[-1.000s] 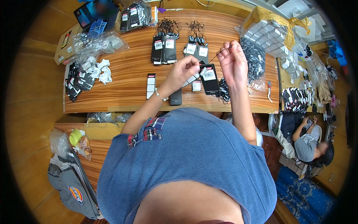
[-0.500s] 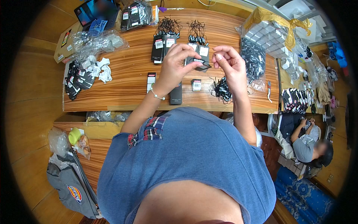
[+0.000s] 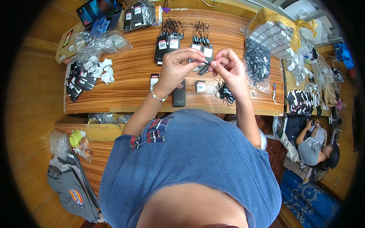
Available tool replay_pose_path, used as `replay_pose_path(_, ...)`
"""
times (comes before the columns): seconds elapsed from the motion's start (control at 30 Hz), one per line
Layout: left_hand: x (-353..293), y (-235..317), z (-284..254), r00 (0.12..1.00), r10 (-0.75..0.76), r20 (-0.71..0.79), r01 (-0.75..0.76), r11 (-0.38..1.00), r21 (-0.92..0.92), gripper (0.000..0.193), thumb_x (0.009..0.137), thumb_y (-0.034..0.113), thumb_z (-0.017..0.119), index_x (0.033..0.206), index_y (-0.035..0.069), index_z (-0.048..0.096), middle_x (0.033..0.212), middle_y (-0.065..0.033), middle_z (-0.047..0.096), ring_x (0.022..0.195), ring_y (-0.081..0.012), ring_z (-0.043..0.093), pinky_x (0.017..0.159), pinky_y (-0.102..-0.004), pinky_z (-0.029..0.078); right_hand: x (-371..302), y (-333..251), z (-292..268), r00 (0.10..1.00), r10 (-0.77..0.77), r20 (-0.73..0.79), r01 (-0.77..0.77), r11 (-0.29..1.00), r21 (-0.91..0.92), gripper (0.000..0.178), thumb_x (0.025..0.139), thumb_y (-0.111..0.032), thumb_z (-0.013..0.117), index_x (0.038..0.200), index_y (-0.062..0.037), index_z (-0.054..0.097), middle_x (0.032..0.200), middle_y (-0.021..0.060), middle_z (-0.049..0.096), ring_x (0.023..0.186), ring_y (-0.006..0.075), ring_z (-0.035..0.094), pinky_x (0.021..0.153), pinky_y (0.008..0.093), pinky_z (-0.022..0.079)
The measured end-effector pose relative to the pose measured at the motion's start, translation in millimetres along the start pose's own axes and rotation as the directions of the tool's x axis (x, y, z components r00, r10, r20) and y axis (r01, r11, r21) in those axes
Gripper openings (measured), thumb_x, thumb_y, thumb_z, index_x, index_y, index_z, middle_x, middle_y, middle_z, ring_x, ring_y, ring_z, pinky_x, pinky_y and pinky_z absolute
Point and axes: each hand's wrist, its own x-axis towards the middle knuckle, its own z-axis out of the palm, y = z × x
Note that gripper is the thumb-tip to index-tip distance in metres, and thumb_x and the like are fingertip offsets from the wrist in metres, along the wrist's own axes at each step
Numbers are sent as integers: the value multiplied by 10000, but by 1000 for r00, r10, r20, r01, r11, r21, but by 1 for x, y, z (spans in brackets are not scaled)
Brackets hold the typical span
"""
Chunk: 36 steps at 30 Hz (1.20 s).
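Over the middle of the table, my left hand (image 3: 175,65) pinches a small black hang tag (image 3: 202,70) between thumb and fingers. The tag hangs tilted below the fingertips. My right hand (image 3: 231,71) is closed in a pinch against the tag's upper end, on what looks like a thin black cord, mostly hidden by the fingers. Below the hands lie a small stack of tags (image 3: 200,86) with white labels and a tangled pile of black cords (image 3: 225,92). Closer to me is a long black tag (image 3: 179,98), with a labelled black tag (image 3: 154,80) beside it.
Black tags (image 3: 162,45) and bunched cords (image 3: 171,27) lie beyond my hands. A bag of black cord pieces (image 3: 257,57), white boxes (image 3: 272,36) and pliers (image 3: 274,94) are at right. Plastic bags and a laptop (image 3: 98,14) are at left. A person (image 3: 315,148) sits at right.
My hands have come together. The right fingertips now meet the tag's upper end by the left fingertips, and the tag has turned to hang more steeply downward.
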Motion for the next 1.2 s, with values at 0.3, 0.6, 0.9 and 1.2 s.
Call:
replay_pose_path(0.3, 0, 2, 3, 998, -20, -54, 18, 999, -47, 128, 697, -93, 610, 787, -14, 653, 873, -98, 646, 834, -159, 611, 754, -260, 500, 1, 6, -2, 1000, 13, -13, -12, 998, 56, 139, 825, -3, 548, 916, -27, 446, 707, 53, 587, 625, 73, 535, 557, 186, 422)
replay_pose_path(0.6, 0, 3, 2, 998, -66, -5, 66, 997, -43, 187, 689, -137, 567, 798, -17, 660, 889, -105, 641, 828, -154, 611, 755, -254, 505, 2, 13, -4, 998, 57, -8, -56, 990, 127, 141, 823, -3, 552, 915, -34, 449, 701, 67, 596, 607, 85, 537, 547, 195, 422)
replay_pose_path(0.9, 3, 2, -1, 983, -150, 110, 170, 963, -209, 148, 716, -133, 571, 762, -16, 649, 866, -113, 638, 796, -150, 608, 713, -250, 517, 0, 18, -8, 987, 100, 124, -135, 936, 325, 139, 830, -44, 575, 900, -44, 455, 726, 99, 616, 612, 120, 572, 565, 217, 459)
replay_pose_path(1.2, 11, 0, -4, 976, -83, 201, 100, 992, -77, 88, 703, -14, 661, 788, 6, 656, 878, -90, 640, 803, -149, 604, 732, -256, 481, -2, 27, -7, 978, 102, 181, -164, 913, 374, 128, 853, -83, 550, 942, -21, 483, 779, 121, 623, 667, 152, 603, 613, 250, 484)
